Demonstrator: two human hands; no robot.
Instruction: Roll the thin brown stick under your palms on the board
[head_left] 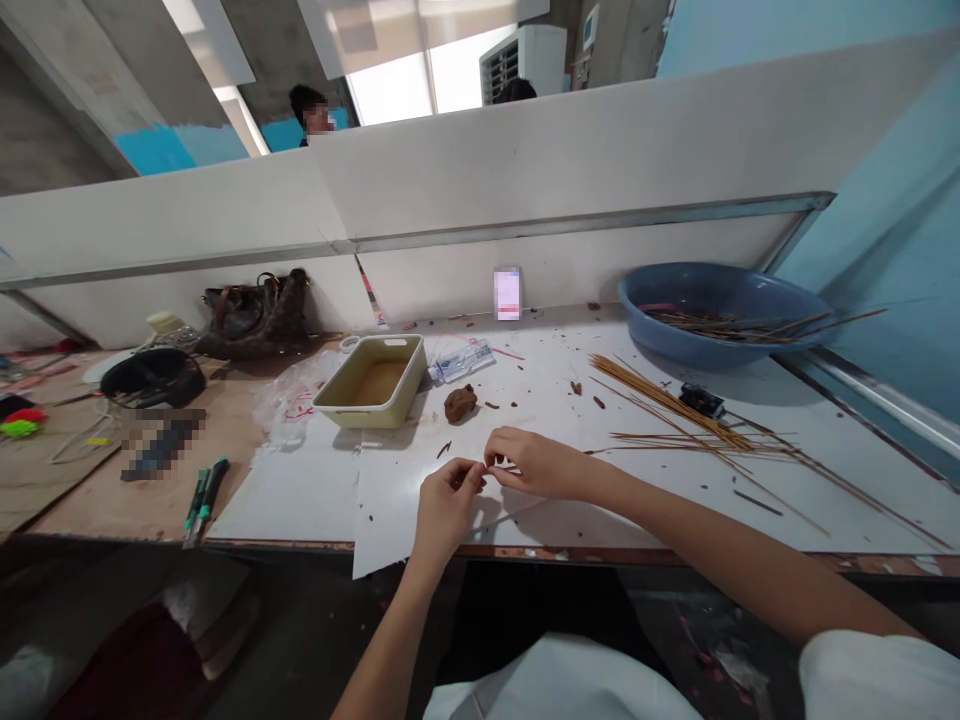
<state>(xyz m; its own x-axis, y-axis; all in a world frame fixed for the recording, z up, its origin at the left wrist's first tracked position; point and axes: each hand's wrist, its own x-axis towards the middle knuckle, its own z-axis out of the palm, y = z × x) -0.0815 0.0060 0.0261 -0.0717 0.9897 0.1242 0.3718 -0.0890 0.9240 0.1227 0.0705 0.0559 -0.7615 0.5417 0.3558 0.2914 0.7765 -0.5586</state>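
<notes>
Rectangular tub (364, 417): moulded plastic, smooth, low sheen. White sheet (547, 370) beneath and right of the tub: smooth, glossy, reflecting light. Counter (247, 490) left of the tub: wood-like board, matt. Plastic bag (289, 400) beside the tub, left: thin transparent film, crinkled. Packet (463, 361) just right of the tub: clear plastic, shiny. Lump (460, 403) right of the tub: clay-like, matt, rough. Sticks (660, 395) farther right of the tub: wood-like, dry finish. Round basin (675, 342), far right of the tub: smooth plastic, slight gloss. Rail (600, 220) behind the tub: grey metal, dull. Handbag (255, 325), behind and left of the tub: leather-like.
</notes>
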